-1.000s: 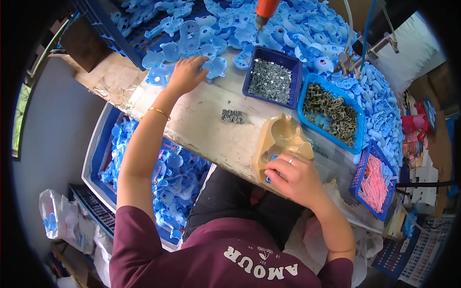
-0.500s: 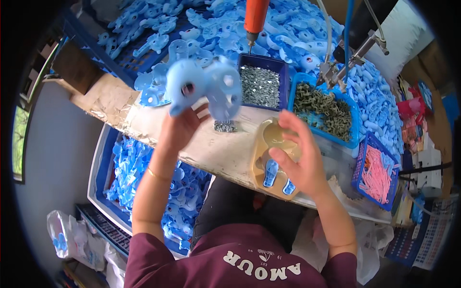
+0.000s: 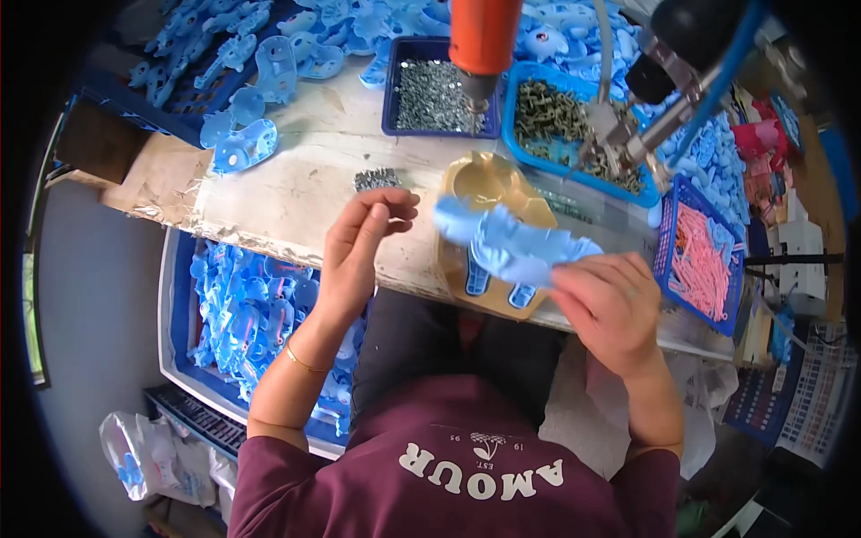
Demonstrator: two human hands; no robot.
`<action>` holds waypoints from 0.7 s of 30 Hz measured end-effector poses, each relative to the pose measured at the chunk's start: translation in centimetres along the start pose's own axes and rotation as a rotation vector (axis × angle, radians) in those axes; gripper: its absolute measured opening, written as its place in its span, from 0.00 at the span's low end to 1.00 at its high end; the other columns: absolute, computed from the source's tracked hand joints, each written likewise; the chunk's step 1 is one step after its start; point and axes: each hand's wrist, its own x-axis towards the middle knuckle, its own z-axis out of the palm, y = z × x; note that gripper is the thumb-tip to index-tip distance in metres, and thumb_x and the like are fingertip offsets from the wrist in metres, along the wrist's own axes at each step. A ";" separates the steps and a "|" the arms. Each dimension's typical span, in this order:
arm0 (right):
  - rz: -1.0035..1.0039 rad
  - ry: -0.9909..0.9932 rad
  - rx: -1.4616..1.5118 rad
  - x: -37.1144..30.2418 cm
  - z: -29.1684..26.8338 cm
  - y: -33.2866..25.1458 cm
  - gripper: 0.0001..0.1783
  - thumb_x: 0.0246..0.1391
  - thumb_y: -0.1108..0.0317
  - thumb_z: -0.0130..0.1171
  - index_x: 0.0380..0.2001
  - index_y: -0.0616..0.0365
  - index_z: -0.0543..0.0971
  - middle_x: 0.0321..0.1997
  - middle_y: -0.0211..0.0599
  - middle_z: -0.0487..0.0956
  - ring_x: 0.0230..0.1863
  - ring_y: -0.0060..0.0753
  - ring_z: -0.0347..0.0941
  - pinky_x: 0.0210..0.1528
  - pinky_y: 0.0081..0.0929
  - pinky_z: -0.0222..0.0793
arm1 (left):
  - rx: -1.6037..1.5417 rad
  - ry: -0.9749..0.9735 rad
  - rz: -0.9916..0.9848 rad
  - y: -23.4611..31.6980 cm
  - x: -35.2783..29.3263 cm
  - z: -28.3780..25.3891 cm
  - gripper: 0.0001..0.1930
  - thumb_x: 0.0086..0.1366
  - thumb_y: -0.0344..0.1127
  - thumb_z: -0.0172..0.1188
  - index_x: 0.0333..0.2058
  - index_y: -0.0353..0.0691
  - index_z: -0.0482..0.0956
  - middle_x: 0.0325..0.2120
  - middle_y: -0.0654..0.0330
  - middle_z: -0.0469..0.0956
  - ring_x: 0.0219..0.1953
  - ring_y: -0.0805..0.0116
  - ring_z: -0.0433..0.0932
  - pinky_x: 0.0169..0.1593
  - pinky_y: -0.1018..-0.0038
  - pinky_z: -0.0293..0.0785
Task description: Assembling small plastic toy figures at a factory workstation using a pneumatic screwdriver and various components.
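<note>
My right hand [image 3: 614, 309] grips the end of a light-blue plastic toy shell half [image 3: 520, 247], tilted and slightly blurred. The shell hangs above a tan moulded holder [image 3: 489, 175] at the table's front edge. Two small blue leg-shaped parts [image 3: 477, 276] lie in the holder's lower hollows. Over the table edge on the left, my left hand [image 3: 363, 247] is loosely curled with its fingers apart and nothing visible in it. Just beyond its fingertips is a small heap of screws [image 3: 375, 179].
An orange power screwdriver [image 3: 484, 36] hangs over a dark-blue tray of screws [image 3: 392, 112]. Right of it are a blue tray of dull metal parts [image 3: 547, 112], a metal clamp arm [image 3: 637, 143] and a basket of pink sticks [image 3: 698, 260]. More blue shells [image 3: 247, 148] lie left; a full bin [image 3: 247, 323] stands below.
A blue toy shell was in my left hand; now my right hand holds a shell over the holder and my left hand has let go. The view has shifted, bringing the screwdriver closer.
</note>
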 end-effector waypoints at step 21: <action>0.459 -0.185 0.163 -3.6 2.7 1.8 0.29 0.44 0.67 0.74 0.53 0.57 0.79 0.55 0.39 0.76 0.55 0.47 0.74 0.55 0.39 0.71 | 1.065 -0.437 0.533 0.8 1.4 6.9 0.34 0.56 0.42 0.71 0.61 0.43 0.73 0.64 0.55 0.70 0.67 0.48 0.65 0.70 0.49 0.57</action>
